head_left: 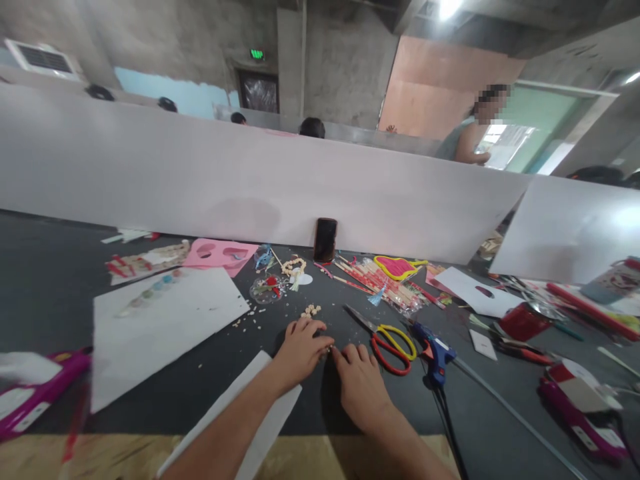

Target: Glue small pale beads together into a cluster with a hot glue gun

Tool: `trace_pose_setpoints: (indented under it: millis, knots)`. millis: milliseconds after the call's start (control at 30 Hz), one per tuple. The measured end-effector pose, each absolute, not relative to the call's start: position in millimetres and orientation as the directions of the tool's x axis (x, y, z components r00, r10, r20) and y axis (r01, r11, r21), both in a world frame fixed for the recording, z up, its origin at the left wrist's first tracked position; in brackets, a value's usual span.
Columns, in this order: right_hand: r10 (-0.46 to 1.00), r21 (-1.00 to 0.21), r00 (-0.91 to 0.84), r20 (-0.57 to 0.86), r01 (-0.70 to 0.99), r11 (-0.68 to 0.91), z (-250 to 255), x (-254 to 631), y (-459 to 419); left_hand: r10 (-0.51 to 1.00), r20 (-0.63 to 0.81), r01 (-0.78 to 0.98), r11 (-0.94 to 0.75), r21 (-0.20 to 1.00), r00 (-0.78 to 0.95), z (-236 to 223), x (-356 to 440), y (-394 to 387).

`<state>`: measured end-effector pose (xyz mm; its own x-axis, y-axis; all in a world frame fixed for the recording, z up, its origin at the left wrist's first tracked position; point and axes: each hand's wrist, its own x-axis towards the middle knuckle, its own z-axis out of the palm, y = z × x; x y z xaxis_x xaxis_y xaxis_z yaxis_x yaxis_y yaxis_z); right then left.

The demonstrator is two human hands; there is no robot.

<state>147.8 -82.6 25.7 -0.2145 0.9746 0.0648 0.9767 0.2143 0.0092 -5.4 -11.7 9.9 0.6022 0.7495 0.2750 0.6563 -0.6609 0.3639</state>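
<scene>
Tiny pale piece [329, 349] between our left hand [300, 350] and right hand [361, 387], close together, grip unclear, loose beads [311, 310] just ahead!

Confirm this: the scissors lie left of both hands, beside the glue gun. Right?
No, the side is wrong. The head view shows the scissors to the right of both the left hand and the right hand, not left of them. They do lie beside the glue gun.
</scene>
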Motion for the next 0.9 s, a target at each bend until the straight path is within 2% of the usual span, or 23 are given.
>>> trace_pose_setpoints:
  millis: [233,433,733,900]
  knots:
    - [0.964,0.061,-0.26,0.051,0.964,0.257,28.6,139.3,-90.8,0.78,0.361,0.668,-0.624,0.405,0.511,10.5,-7.1,-10.8]
    - [0.952,0.067,-0.301,0.047,0.952,0.297,24.7,141.8,-106.0,0.788,0.381,0.658,-0.614,0.436,0.483,10.4,-7.4,-10.8]
    - [0.949,-0.13,-0.313,0.039,0.94,0.316,24.0,168.6,-102.3,0.797,0.376,0.642,-0.603,0.473,0.472,8.4,-7.8,-8.5]
    - [0.952,-0.181,-0.296,0.076,0.935,0.305,24.2,169.6,-96.6,0.793,0.382,0.634,-0.608,0.477,0.474,7.6,-8.3,-7.2]
